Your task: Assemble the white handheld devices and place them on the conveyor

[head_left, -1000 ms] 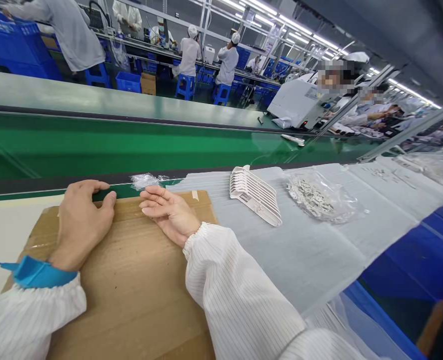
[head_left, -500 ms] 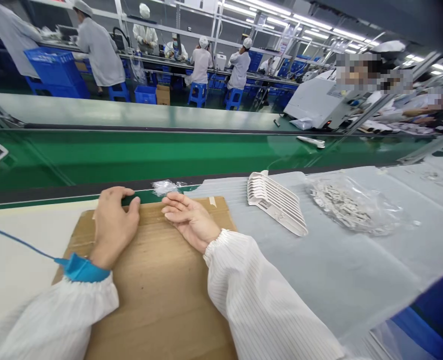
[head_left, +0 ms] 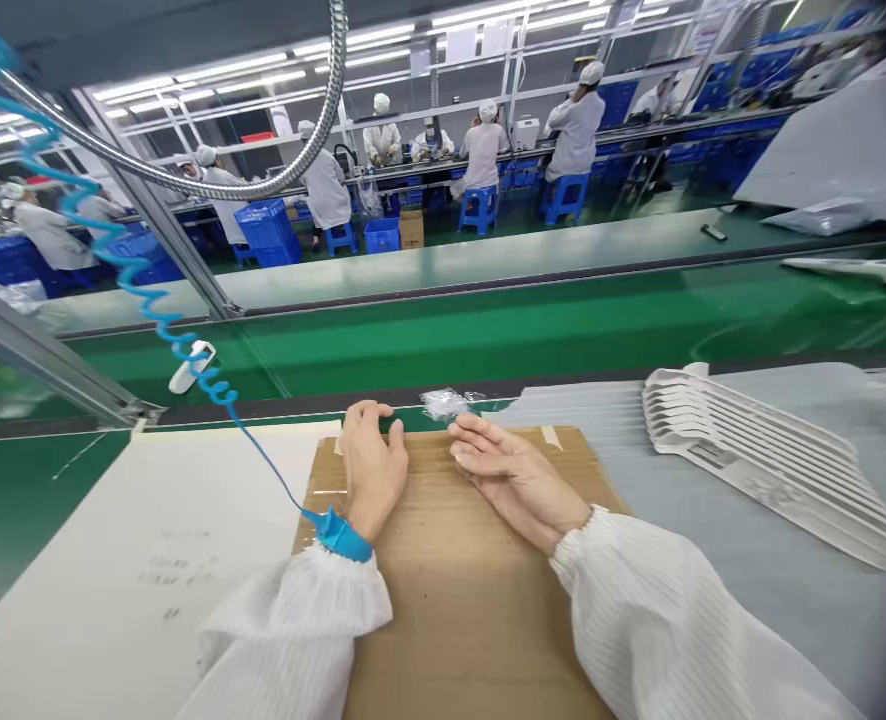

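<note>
My left hand (head_left: 374,470), a blue wrist strap (head_left: 344,536) at its wrist, rests near the far left corner of a flat brown cardboard sheet (head_left: 465,620). Its fingers bend loosely and the thumb stands apart, with nothing seen in it. Over the far right part of the cardboard, my right hand (head_left: 514,478) is turned partly palm up. The fingers are loosely stretched toward the left, and no object shows in them. Just beyond its fingertips lies a small heap of clear plastic bits (head_left: 447,403).
A stack of white slatted plastic parts (head_left: 758,460) lies right on grey foam sheeting (head_left: 735,590). White paper (head_left: 150,540) is at left. Beyond runs a green belt (head_left: 383,345) carrying a white part (head_left: 192,367). A blue coiled cord (head_left: 154,310) hangs at left; co-workers sit farther back.
The view has swung left, so the bench appears farther right and the coiled cord has come into sight. Both hands keep nearly the same pose over the cardboard.
</note>
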Tool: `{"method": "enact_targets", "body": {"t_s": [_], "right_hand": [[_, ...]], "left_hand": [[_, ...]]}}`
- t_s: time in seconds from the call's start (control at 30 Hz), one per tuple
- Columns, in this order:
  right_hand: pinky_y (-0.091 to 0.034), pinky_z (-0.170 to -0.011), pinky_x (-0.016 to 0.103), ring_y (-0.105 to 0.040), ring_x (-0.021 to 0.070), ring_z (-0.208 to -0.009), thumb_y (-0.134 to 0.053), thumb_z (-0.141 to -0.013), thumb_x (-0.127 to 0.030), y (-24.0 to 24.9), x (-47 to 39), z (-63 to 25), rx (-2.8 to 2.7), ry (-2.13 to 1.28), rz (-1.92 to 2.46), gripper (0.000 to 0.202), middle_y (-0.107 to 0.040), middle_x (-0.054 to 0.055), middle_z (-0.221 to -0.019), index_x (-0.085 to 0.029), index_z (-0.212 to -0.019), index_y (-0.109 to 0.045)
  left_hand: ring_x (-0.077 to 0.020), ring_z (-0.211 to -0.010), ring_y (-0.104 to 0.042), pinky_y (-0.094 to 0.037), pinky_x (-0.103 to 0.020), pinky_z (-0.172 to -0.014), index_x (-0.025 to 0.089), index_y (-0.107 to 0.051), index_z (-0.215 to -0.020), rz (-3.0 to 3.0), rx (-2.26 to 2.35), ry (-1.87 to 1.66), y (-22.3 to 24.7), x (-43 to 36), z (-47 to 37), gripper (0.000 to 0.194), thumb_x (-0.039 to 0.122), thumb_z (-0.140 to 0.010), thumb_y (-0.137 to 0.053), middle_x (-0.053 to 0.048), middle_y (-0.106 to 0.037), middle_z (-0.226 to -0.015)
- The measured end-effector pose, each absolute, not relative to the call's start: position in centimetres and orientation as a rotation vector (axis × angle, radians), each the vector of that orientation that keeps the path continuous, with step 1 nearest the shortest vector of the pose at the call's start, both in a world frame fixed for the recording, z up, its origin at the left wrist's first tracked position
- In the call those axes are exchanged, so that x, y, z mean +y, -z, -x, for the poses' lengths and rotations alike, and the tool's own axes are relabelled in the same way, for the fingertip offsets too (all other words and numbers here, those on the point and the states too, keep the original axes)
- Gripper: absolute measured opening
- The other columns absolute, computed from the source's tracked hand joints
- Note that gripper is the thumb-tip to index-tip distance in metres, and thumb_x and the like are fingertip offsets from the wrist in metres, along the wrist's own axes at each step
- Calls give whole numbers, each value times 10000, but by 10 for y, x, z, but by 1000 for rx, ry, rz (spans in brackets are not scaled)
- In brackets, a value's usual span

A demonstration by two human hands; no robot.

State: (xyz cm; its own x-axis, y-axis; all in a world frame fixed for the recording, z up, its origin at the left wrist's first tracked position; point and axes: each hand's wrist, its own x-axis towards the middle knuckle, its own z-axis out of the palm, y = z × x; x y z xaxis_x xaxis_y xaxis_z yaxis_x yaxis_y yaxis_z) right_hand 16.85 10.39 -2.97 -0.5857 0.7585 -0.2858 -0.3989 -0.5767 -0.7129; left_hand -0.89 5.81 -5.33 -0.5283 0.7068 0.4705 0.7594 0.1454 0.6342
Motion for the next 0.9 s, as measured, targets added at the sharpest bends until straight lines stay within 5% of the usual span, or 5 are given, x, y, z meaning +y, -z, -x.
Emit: {"method": "enact_targets", "body": {"t_s": [0.9], "right_hand": [[-513, -895, 261, -636, 121, -874, -875, -568, -90, 29, 104, -168, -824, -2148, 818, 414, -685, 22, -1072, -237, -933, -744]], "left_hand": [[-255, -1055, -595, -476, -469, -965, 187, -592, -941, 1478, -2343, 1390, 52, 57, 5, 131, 103, -841, -580, -90, -607, -1065]]}}
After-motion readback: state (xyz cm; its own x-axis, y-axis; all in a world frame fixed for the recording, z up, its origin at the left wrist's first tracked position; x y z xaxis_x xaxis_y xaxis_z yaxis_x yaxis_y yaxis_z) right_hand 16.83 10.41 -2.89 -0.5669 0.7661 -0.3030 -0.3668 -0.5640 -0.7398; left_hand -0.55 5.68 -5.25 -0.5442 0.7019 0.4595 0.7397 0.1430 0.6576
